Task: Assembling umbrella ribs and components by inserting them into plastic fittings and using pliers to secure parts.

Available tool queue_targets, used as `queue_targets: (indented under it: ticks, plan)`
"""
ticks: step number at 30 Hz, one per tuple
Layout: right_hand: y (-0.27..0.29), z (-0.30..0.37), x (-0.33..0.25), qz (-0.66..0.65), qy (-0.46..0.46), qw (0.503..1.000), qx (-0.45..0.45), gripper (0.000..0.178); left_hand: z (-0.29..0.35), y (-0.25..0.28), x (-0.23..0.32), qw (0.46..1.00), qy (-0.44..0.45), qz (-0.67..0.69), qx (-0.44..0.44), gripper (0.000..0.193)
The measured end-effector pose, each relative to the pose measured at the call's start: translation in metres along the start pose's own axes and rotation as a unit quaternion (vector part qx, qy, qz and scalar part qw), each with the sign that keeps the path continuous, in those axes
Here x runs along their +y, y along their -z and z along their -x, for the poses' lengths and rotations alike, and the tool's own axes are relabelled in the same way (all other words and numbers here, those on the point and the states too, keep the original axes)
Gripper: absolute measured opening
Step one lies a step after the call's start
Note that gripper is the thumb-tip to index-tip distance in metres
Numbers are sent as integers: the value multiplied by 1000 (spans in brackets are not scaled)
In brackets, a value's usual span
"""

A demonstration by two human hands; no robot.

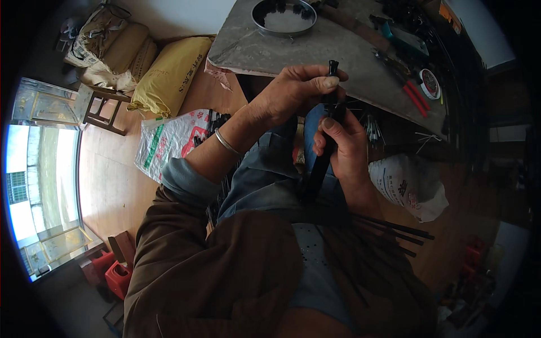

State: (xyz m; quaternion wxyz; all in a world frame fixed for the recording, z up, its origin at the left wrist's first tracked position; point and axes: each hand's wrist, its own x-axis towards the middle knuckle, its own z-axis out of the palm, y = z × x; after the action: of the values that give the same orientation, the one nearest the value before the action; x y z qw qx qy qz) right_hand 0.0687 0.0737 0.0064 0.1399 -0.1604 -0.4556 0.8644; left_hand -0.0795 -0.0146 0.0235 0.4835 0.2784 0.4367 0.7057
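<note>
Gripping a bundle of thin black rods (321, 169) upright over the lap, right hand (345, 147) wrapping its fingers closed around the middle of the bundle, apparently for steadying it against the thigh. Pinching a small black cap-like tip (333, 67) at the bundle's upper end, left hand (296, 90) curling fingers together with thumb pressing flat across the top, seemingly for seating or aligning that piece. Wearing a thin metal bangle (226, 142) on the left wrist. Lying across the right knee, within easy reach, further loose black rods (394, 231). Standing just beyond the hands, a grey worktable (315, 53) carrying a round metal tray (283, 18) of small black parts and red-handled pliers (416, 97), well apart from both hands. Resting on the wooden floor, a yellow sack (169, 76) and printed woven bags (174, 138).
</note>
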Motion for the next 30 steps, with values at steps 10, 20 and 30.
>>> queue_targets:
  ticks: [10, 20, 30]
  plan:
    - [-2, 3, -2, -1, -3, 1000, 1, 16, 3, -3, 6, 1000, -6, 17, -19, 37]
    - [1, 0, 2, -2, -13, 1000, 8, 15, 5, -12, -1, 998, -23, -22, 57, 37]
    - [5, 1, 5, -16, 15, 1000, 12, 15, 24, -15, -2, 981, -17, -180, 70, 38]
